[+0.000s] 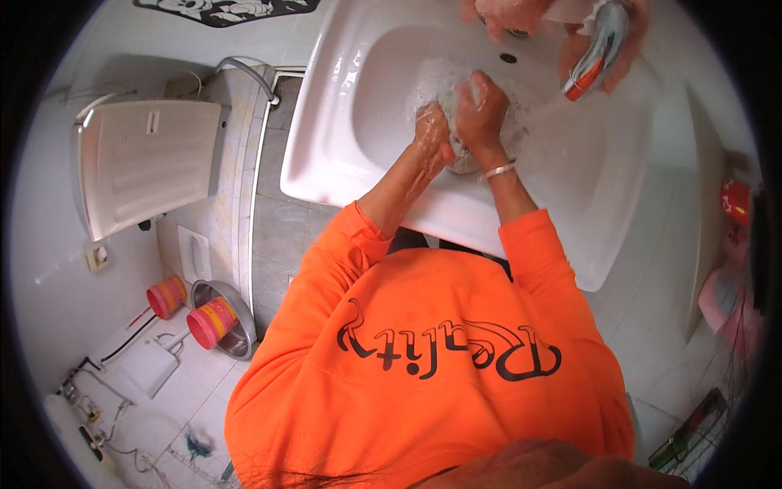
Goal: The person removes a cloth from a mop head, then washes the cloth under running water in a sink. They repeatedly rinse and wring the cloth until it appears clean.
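Note:
Both of my hands are wet and held close together over the bowl of a white ceramic washbasin (379,91). My left hand (434,128) is curled, with water and suds on its skin and wrist. Beside it, my right hand (482,107) has its fingers bent and looks slightly blurred; a pale bracelet (500,170) circles that wrist. White foam (431,79) and bubbly water surround the hands. Something pale greenish shows between them, too covered by foam and fingers to name. A chrome faucet (602,52) with a red-orange tip rises to the right of the hands.
Pink fluffy material (513,15) lies around the faucet base. A dark drain-like opening (507,58) sits in the basin wall. To the left are a white lidded appliance (149,165), a metal bowl (244,330) and a pink-and-yellow dipper (211,323). A grey hose (250,70) bends near the basin.

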`<state>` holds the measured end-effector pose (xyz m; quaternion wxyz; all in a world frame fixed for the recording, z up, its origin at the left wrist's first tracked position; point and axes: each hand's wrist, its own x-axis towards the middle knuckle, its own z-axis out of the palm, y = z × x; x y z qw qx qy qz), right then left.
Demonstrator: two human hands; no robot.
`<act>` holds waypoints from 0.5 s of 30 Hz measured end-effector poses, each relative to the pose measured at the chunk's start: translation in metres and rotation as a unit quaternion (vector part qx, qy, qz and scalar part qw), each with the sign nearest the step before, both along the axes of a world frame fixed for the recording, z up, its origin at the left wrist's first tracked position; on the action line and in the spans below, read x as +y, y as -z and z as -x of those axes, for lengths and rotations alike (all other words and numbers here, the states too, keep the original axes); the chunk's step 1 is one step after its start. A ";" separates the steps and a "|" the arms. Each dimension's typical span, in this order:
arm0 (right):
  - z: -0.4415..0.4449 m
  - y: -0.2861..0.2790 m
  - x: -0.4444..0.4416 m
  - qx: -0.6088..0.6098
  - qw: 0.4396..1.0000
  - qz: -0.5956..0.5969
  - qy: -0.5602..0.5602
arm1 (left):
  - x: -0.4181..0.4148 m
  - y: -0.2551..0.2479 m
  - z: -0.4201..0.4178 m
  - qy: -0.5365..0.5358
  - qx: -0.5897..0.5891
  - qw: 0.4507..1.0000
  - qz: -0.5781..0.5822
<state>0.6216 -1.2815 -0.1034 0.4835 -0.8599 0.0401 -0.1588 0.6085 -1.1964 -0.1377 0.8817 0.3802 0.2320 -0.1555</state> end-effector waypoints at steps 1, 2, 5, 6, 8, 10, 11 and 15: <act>-0.007 0.011 -0.008 -0.029 0.999 0.022 0.011 | -0.007 -0.018 0.001 -0.021 0.040 0.999 0.001; -0.012 0.026 -0.015 -0.057 0.997 0.044 0.022 | -0.012 -0.038 0.002 -0.002 0.037 0.999 -0.013; -0.024 0.036 -0.055 0.058 0.998 0.030 -0.002 | -0.005 -0.040 -0.016 0.121 0.009 0.982 -0.144; -0.027 0.036 -0.066 0.128 0.992 0.010 -0.002 | -0.007 -0.051 -0.020 0.145 -0.016 0.974 -0.176; -0.015 0.007 -0.064 0.196 0.943 -0.260 -0.073 | 0.005 -0.056 -0.025 0.160 -0.040 0.955 -0.246; -0.003 -0.012 -0.060 0.213 0.890 -0.374 -0.150 | 0.004 -0.063 -0.030 0.167 -0.074 0.929 -0.321; 0.001 -0.015 -0.051 0.205 0.886 -0.362 -0.202 | 0.003 -0.060 -0.032 0.171 -0.090 0.929 -0.317; 0.000 -0.014 -0.044 0.119 0.928 -0.243 -0.258 | 0.017 -0.048 -0.050 0.199 -0.123 0.926 -0.297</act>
